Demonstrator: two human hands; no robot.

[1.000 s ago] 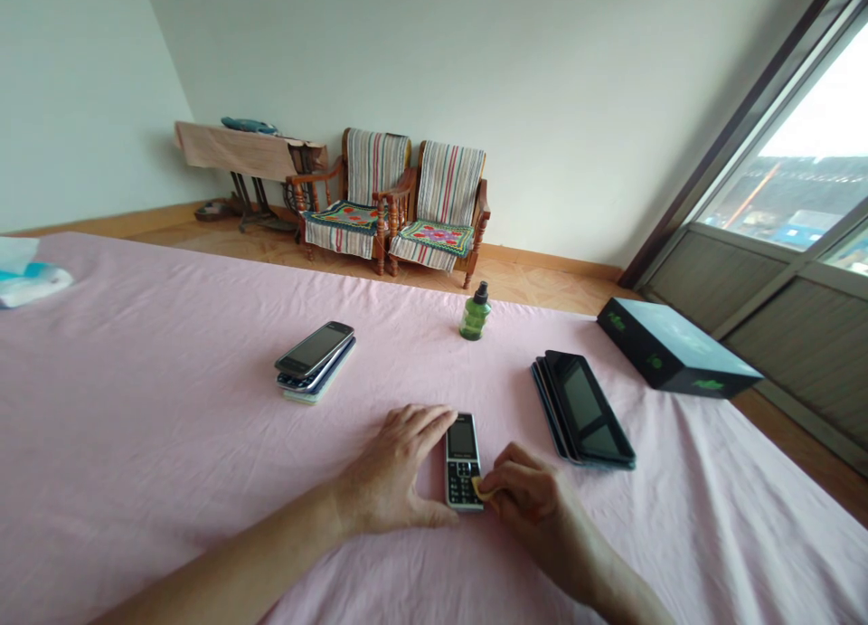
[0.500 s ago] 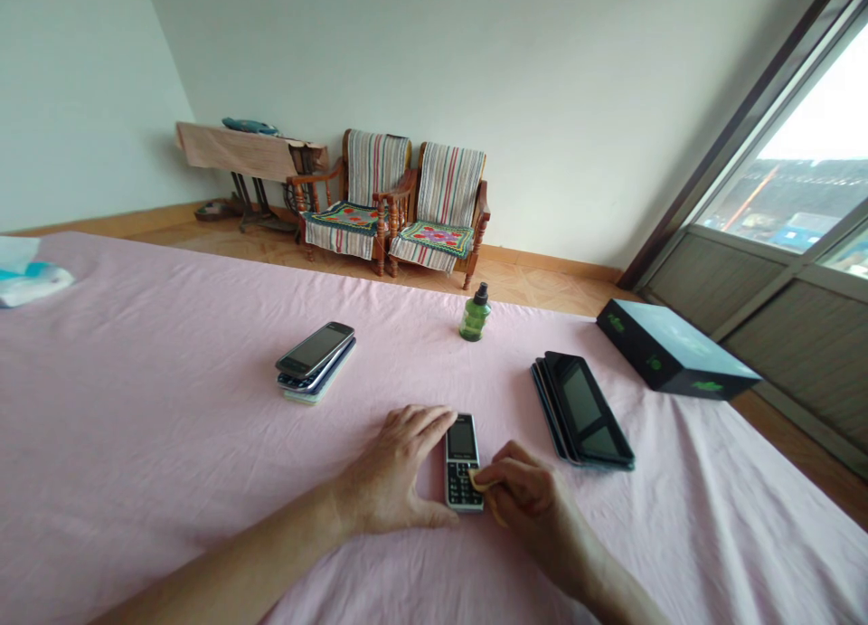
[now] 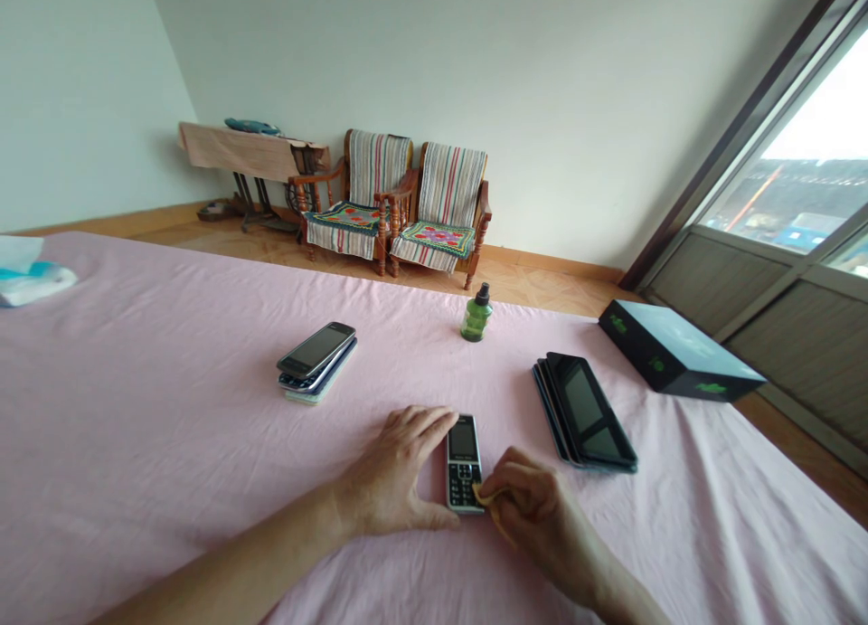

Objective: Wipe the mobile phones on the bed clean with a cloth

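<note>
A keypad mobile phone [image 3: 464,440] lies face up on the pink cloth, its screen end away from me. My left hand [image 3: 399,471] steadies it from the left, fingertips at its top edge and thumb by its bottom corner. Pinched in my right hand [image 3: 535,498] is a small yellowish cloth [image 3: 485,496], mostly hidden by the fingers, which touches the lower right of the keypad. To the left is a stack of phones [image 3: 317,358], and a pile of dark phones or tablets [image 3: 587,412] lies on the right.
A green spray bottle [image 3: 476,314] stands beyond the phone. A black box [image 3: 678,349] sits at the right edge, a tissue pack [image 3: 33,281] at the far left. Two wooden armchairs [image 3: 440,200] and a cloth-covered sewing table [image 3: 237,146] are against the wall.
My right hand has slid the cloth slightly down the keypad, toward me. The left hand and the phone keep their places.
</note>
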